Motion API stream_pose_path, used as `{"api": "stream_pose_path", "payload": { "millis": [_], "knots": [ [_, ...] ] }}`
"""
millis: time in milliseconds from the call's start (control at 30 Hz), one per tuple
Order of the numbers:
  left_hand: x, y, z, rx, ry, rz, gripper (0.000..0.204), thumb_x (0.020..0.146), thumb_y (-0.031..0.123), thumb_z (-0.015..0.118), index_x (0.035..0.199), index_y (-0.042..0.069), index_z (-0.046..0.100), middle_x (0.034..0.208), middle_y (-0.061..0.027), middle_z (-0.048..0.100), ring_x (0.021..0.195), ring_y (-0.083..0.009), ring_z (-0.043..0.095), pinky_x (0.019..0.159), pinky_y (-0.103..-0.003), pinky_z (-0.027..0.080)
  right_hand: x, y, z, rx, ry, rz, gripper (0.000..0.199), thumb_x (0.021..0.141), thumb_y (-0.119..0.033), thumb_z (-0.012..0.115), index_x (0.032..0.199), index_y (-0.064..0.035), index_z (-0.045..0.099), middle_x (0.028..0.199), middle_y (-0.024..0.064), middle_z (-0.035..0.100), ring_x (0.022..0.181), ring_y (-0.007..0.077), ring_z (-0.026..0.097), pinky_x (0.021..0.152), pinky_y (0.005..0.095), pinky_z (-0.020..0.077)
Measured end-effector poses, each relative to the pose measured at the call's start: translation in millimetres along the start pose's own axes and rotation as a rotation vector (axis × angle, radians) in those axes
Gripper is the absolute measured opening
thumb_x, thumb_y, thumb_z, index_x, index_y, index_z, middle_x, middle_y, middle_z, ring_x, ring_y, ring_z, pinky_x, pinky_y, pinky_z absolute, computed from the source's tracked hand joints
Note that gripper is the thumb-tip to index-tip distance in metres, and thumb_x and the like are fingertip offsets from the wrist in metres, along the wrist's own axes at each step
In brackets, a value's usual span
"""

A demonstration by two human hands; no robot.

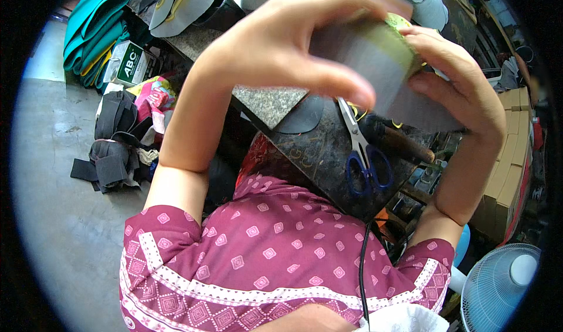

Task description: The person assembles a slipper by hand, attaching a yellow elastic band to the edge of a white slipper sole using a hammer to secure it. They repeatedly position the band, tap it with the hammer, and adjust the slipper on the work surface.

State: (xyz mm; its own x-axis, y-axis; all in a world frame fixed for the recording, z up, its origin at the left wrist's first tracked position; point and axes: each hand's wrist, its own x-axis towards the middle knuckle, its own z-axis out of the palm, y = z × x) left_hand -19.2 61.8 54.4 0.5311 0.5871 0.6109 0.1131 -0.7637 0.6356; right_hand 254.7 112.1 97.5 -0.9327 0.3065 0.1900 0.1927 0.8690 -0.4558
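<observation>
The person's two bare hands are raised at the top centre, apart, with a blurred grey-white curved piece with a yellow-green edge (375,62) between them. The right hand (463,77) is clamped on the piece's right side; the left hand (264,47) spreads thumb and fingers around its left — whether it grips cannot be told.

Below lies a dark, scuffed work surface (316,162), bearing steel scissors with blue handles (362,150), a speckled grey stone slab (270,106) and a flat, rounded dark piece (302,115) beside it.

To the left, on a smooth grey floor (53,185), sit folded teal sheets (94,27), a white-and-green box (129,62) and bundled dark fabric strips (114,150). To the right — tan cardboard (507,162) and a pale-blue fan (498,291).
</observation>
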Motion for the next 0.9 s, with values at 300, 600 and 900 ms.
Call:
{"api": "stream_pose_path", "payload": {
  "millis": [300, 600, 900],
  "knots": [
    [-78.8, 85.2, 29.5, 0.548, 0.546, -0.338, 0.037, 0.067, 0.012, 0.088, 0.092, -0.001, 0.064, 0.082, -0.0047, 0.06, 0.075, -0.0149, 0.057, 0.068, -0.028, 0.046, -32.3, -50.5, 80.4, -0.303, 0.276, 0.386, 0.031, 0.076, -0.019, 0.081, 0.095, -0.0025, 0.063, 0.087, 0.0116, 0.065, 0.079, 0.0268, 0.065, 0.072, 0.0375, 0.0524],
    [-85.1, 64.8, 75.9, 0.497, -0.134, -0.664, 0.029, 0.086, 0.02, 0.075, 0.105, 0.006, 0.059, 0.077, -0.0148, 0.065, 0.068, -0.032, 0.068, 0.061, -0.04, 0.051, -71.7, -84.1, 145.6, -0.304, 0.088, 0.615, 0.053, 0.066, -0.011, 0.082, 0.115, -0.0097, 0.063, 0.084, 0.0089, 0.064, 0.079, 0.0272, 0.065, 0.07, 0.0383, 0.052],
    [-95.1, 97.9, 41.3, 0.682, 0.178, -0.696, 0.024, 0.086, 0.016, 0.073, 0.104, 0.006, 0.06, 0.077, -0.0139, 0.067, 0.068, -0.0329, 0.068, 0.061, -0.04, 0.052, -101.3, -57.0, 82.2, -0.173, 0.362, 0.678, 0.052, 0.067, 0.002, 0.072, 0.117, -0.0095, 0.068, 0.079, 0.0055, 0.058, 0.067, 0.0159, 0.057, 0.061, 0.0289, 0.0468]
  ]
}}
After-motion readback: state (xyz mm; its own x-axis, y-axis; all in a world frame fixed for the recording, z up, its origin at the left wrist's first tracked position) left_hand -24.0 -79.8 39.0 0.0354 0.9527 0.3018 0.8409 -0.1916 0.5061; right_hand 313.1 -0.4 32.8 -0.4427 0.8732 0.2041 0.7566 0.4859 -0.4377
